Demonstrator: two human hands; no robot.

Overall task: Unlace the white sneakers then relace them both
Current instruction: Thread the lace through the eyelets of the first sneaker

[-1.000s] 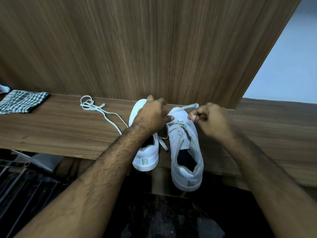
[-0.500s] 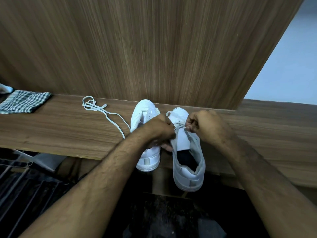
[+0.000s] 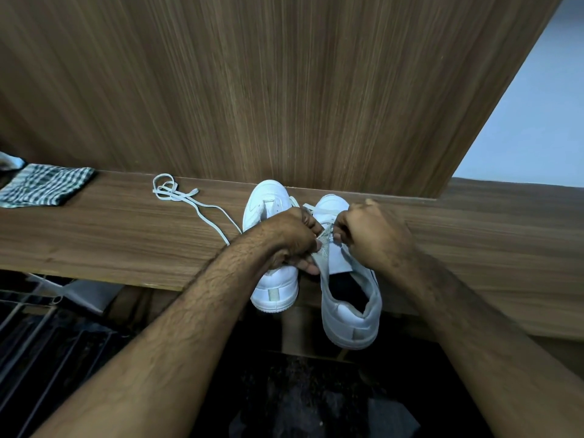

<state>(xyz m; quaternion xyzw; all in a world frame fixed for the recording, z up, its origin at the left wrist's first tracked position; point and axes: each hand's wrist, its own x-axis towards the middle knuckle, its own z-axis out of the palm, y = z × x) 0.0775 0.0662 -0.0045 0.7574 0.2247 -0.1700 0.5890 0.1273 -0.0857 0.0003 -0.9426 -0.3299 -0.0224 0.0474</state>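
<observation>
A: Where are the 2 sneakers?

B: Take the wooden shelf (image 3: 126, 245) as the landmark. Both stand on it, toes toward the back panel and heels hanging past its front edge. The left sneaker (image 3: 275, 286) looks unlaced; a loose lace (image 3: 189, 200) lies on the shelf just left of it. The right sneaker (image 3: 350, 311) sits just beside the left one, reaching further off the edge.

A: And the hands?

B: Both are over the right sneaker. The left hand (image 3: 292, 240) has its fingers curled, gripping the upper's edge by the eyelets. The right hand (image 3: 373, 235) is curled too, apparently pinching the lace near the tongue; the pinch itself is partly hidden.

A: What could go wrong?

B: I judge 2 risks. A hard tug could drag the right sneaker off the shelf, because so much of its heel is unsupported. Also, the lace could snag in an eyelet if pulled at an angle. A checked cloth (image 3: 47, 186) at the shelf's far left is well clear.
</observation>
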